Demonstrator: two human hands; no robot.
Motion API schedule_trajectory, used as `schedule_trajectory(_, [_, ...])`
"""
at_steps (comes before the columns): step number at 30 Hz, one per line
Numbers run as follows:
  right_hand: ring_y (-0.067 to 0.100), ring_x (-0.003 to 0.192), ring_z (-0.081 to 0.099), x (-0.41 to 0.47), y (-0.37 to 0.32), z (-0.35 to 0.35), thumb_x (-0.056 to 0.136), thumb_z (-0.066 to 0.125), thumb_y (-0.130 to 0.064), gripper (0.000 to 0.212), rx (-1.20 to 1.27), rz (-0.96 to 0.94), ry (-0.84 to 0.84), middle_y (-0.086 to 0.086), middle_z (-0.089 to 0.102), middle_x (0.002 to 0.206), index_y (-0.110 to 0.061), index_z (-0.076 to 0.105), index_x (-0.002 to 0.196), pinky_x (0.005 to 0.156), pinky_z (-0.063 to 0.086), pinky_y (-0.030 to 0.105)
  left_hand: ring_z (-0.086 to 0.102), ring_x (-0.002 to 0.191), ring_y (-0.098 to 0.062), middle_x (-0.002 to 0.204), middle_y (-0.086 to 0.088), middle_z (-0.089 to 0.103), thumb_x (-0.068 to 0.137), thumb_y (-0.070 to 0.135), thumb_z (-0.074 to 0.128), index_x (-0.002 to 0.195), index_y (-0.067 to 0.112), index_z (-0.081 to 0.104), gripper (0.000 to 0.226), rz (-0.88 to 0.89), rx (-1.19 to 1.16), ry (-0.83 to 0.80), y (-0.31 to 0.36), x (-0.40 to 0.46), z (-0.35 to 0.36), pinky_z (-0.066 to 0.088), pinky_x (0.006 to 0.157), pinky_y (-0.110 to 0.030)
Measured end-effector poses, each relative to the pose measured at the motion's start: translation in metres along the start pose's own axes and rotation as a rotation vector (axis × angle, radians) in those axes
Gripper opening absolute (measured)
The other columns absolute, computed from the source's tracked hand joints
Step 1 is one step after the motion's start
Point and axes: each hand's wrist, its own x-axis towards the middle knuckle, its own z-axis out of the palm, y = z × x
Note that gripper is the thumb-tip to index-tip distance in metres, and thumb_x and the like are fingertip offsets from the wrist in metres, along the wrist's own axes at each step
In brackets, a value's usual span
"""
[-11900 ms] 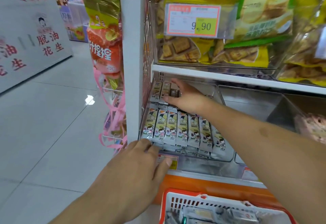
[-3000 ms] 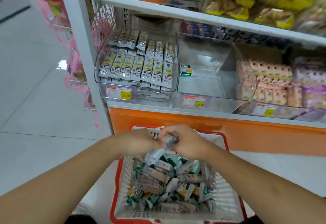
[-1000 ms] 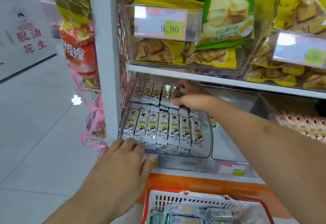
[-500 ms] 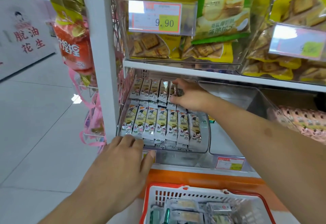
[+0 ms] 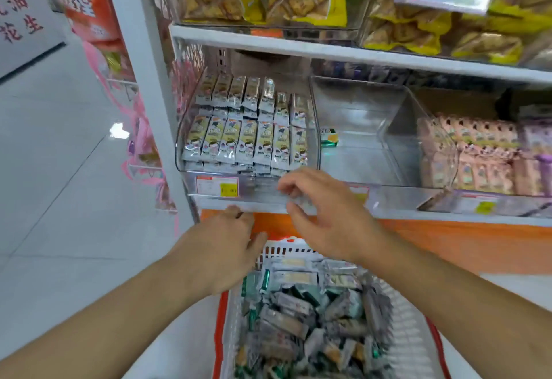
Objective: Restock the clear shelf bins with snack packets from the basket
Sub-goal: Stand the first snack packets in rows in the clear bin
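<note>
A clear shelf bin (image 5: 315, 142) at the left of the lower shelf holds neat rows of silver-and-yellow snack packets (image 5: 245, 139). Beside it stands a clear bin (image 5: 385, 130) with one green packet (image 5: 328, 137) inside. Below, a red-rimmed white basket (image 5: 286, 248) holds a heap of loose snack packets (image 5: 310, 316). My right hand (image 5: 325, 217) hovers in front of the filled bin, above the basket, its fingers loosely curled and holding nothing. My left hand (image 5: 227, 247) hangs relaxed and empty over the basket's left rim.
A third bin (image 5: 451, 154) to the right holds pink packets. The shelf above (image 5: 328, 50) carries bins of yellow and green biscuit bags. A white upright post (image 5: 143, 80) bounds the shelf on the left, with hanging snack bags (image 5: 86, 5) and pink ribbons beyond it.
My right hand has drawn out of the filled bin toward the basket. My left hand has left the bin's front edge and dropped lower. The view has tilted down.
</note>
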Motion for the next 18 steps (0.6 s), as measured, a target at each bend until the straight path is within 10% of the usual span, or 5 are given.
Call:
schedule_trajectory(7, [0.029,0.127,0.053,-0.082,0.092,0.113,0.103,0.054,-0.022,0.040,-0.229,0.373,-0.635,0.006,0.050,0.138,-0.017,0.047,0.142,0.099,0.051,0.045,0.039,0.136,-0.052,0.157,-0.036,0.023,0.111,0.021,0.023,0.164,0.010,0.007,0.056,-0.332,-0.094,-0.425,-0.009,-0.001,0.100,0.049,0.100,-0.054])
schedule_trajectory(12, [0.031,0.147,0.030,-0.110,0.126,0.171,0.096,0.064,-0.021,0.064,-0.230,0.419,-0.620,0.003,0.034,0.158,-0.022,0.037,0.154,0.119,0.036,0.051,0.045,0.140,-0.040,0.162,-0.032,0.019,0.105,0.064,0.026,0.156,-0.011,-0.015,0.099,-0.339,-0.040,-0.434,0.000,-0.002,0.137,0.046,0.109,-0.043])
schedule_trajectory(18, [0.037,0.126,0.050,-0.113,0.123,0.203,0.086,0.068,0.003,0.072,-0.323,0.503,-0.447,0.014,0.036,0.149,-0.020,0.038,0.147,0.092,0.052,0.047,0.046,0.138,-0.041,0.160,-0.036,0.019,0.103,0.066,0.028,0.154,-0.015,-0.013,0.104,-0.304,0.031,-0.469,0.005,0.002,0.133,0.048,0.107,-0.043])
